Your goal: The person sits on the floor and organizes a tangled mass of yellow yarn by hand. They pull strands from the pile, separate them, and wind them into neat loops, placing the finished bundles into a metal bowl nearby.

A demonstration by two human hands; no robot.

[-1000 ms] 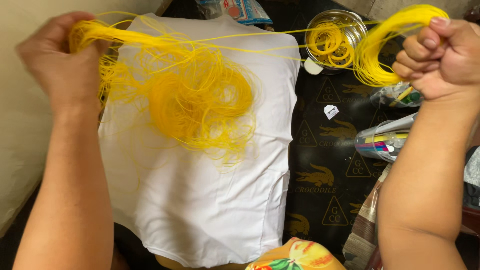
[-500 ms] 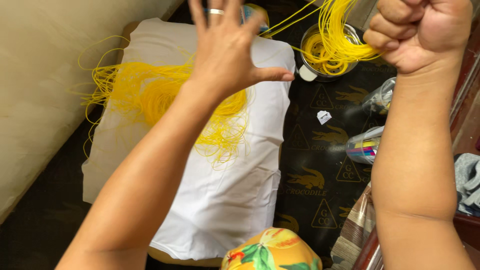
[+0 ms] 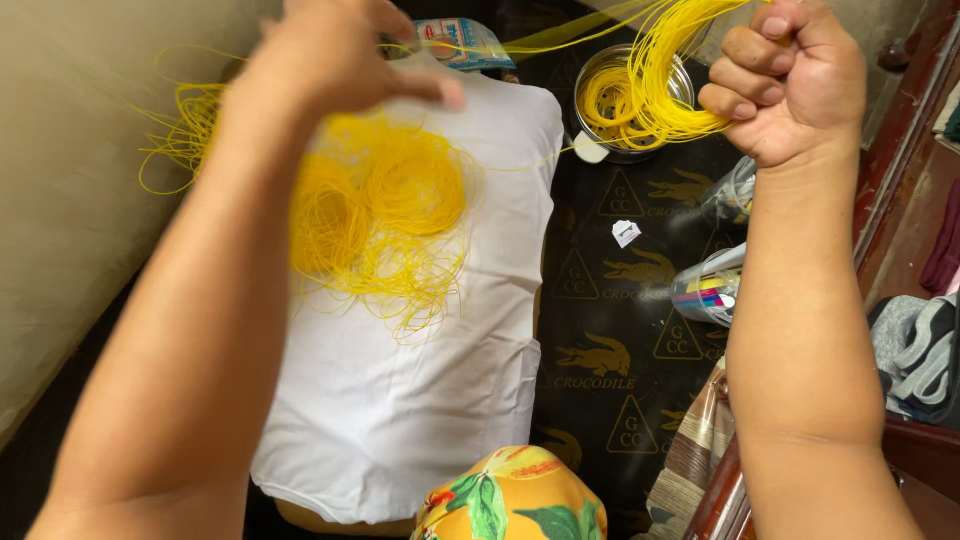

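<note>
Yellow thread [image 3: 385,215] is lying in a loose tangled heap on a white cloth [image 3: 400,400], w/ stray loops spilling off the cloth's left edge toward the beige wall [image 3: 60,200]. Right hand [image 3: 790,85] is making a tight fist, upper right, clamped on a looped bundle of the same thread [image 3: 660,90]; strands from it are trailing up & left out of view. That bundle is hanging just over a round glass jar [image 3: 630,100] w/ more yellow coils inside. Left hand [image 3: 330,50] is hovering above the top of the cloth, fingers spread & blurred; can't tell if it's pinching any strand. Hands are well apart, left arm crossing over the heap. Cloth is sitting on a black sheet w/ gold printed emblems [image 3: 620,340]. Clear tubes w/ coloured sticks [image 3: 710,290] are lying right of the cloth, near the right forearm. Small white scrap [image 3: 626,232] is lying on the black sheet betw. jar & tubes. Floral yellow fabric [image 3: 510,495] is showing at the bottom edge.
</note>
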